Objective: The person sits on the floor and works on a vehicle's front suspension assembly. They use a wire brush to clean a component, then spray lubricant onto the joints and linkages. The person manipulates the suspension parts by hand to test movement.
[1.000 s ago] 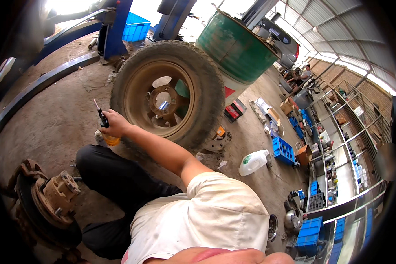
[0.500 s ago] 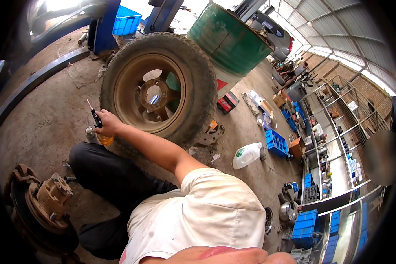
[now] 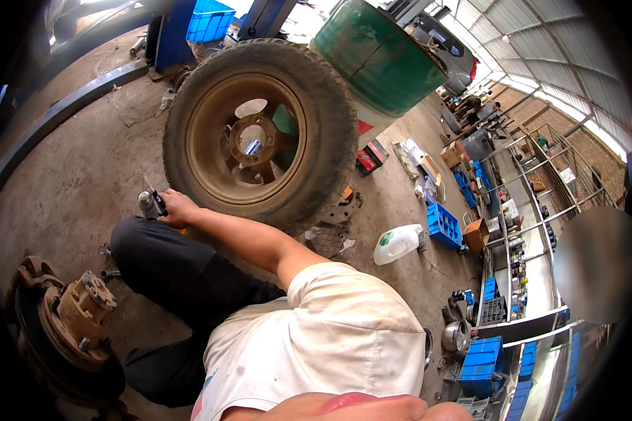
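Note:
My right hand [image 3: 180, 208] reaches out beside the lower left of the wheel, its fingers wrapped round a black and silver tool with a thin reddish tip [image 3: 148, 202]. The tool's round silver end faces up. A bit of amber shows under the hand; I cannot make out what it belongs to. Just beyond stands the large wheel [image 3: 324, 119], a dusty tyre on a brown rim, close against a green drum [image 3: 372, 59]. My bent knee in black trousers lies below the hand. A brake disc with a rusty hub [image 3: 84, 302] is at the lower left. My left hand is out of view.
A white jug [image 3: 398, 243] and a blue crate [image 3: 444, 226] sit on the floor to the right. Shelving [image 3: 534, 231] with parts runs along the far right. A steel beam [image 3: 63, 109] crosses the floor at upper left. A person [image 3: 486, 111] is far back.
My right hand has turned the tool, so its silver end now faces up and its tip has dropped lower. The surroundings have shifted slightly in view.

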The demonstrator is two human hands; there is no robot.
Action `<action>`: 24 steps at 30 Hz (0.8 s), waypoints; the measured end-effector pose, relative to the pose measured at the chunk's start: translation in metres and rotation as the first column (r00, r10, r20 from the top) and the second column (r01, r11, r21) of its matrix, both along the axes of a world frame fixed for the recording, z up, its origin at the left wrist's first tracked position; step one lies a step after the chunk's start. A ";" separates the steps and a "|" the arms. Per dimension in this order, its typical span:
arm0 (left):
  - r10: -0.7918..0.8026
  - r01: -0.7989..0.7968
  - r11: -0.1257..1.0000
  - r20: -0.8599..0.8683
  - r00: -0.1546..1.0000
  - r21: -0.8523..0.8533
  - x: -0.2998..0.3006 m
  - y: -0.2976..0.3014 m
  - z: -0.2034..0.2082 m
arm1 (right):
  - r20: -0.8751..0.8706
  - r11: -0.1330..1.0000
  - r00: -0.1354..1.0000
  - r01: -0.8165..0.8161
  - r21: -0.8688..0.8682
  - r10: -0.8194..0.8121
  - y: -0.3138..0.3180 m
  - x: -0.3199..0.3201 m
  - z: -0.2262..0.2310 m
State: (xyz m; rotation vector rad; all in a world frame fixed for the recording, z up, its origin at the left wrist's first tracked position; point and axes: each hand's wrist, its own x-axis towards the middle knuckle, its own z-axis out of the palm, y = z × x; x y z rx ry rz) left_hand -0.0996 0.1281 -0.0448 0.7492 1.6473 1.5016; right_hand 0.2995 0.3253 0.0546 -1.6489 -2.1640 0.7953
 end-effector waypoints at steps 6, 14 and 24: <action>0.127 -0.162 0.934 0.129 0.984 0.318 -0.110 -0.187 0.050 | -0.080 0.932 0.991 0.073 -0.354 -0.109 0.009 -0.010 -0.022; 0.678 -0.708 0.680 0.202 0.707 0.192 -0.042 -0.193 0.111 | 0.128 0.998 0.990 0.060 -0.017 -0.057 0.041 0.009 -0.205; 0.711 -0.699 0.702 -0.190 0.677 0.135 -0.025 -0.186 0.126 | 0.226 0.976 0.952 0.217 -0.018 -0.207 -0.007 -0.007 -0.211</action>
